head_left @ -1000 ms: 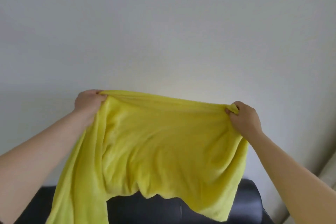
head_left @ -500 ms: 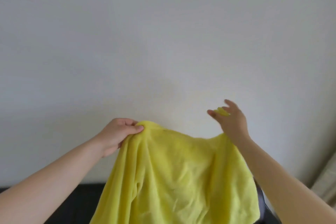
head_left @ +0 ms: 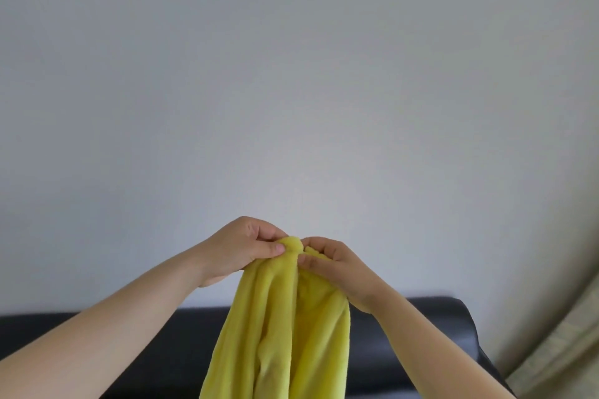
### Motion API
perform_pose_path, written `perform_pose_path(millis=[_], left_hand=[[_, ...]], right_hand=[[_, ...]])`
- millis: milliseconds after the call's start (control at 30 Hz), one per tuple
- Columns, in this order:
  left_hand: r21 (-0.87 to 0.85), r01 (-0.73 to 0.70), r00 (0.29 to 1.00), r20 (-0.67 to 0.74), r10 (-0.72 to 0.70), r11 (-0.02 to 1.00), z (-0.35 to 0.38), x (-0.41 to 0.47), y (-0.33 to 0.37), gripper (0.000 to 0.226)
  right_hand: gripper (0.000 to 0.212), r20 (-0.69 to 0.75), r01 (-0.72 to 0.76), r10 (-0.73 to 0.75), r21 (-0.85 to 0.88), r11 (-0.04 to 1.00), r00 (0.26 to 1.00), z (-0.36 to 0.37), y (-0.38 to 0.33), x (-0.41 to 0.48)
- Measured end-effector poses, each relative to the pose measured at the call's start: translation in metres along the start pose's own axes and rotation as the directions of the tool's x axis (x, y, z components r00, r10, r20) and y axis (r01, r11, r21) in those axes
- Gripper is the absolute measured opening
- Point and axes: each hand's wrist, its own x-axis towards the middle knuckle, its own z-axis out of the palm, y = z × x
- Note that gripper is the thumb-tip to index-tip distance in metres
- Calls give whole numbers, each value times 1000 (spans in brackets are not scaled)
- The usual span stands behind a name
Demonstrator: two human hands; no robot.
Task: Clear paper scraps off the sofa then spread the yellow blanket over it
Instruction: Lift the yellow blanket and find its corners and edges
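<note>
Two grips close together, left hand (head_left: 238,251) and right hand (head_left: 334,267) pinching top of yellow blanket (head_left: 278,334), folds hanging below them

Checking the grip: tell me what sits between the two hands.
In the head view, only the bunched top of the yellow blanket lies between left hand and right hand.

Hands (head_left: 241,251) bare; forearms (head_left: 123,327) bare to frame edge.
</note>
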Motion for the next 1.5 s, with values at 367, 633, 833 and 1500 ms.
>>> perform_pose_path(millis=[367, 633, 833, 1500], left_hand=[[59, 0, 978, -210, 12, 998, 8, -30, -48, 27], [160, -93, 850, -502, 162, 983, 37, -39, -100, 15], [592, -229, 713, -438, 547, 773, 40, -29, -102, 27], [-127, -305, 908, -339, 247, 944, 57, -21, -59, 32]], right_hand=[[15, -37, 63, -120, -682, 728, 992, 4, -30, 10], [13, -4, 88, -195, -884, 458, 981, -1, -65, 8], [11, -35, 70, -257, -919, 387, 966, -6, -82, 10], [14, 1, 108, -265, -915, 390, 964, 4, -92, 0]])
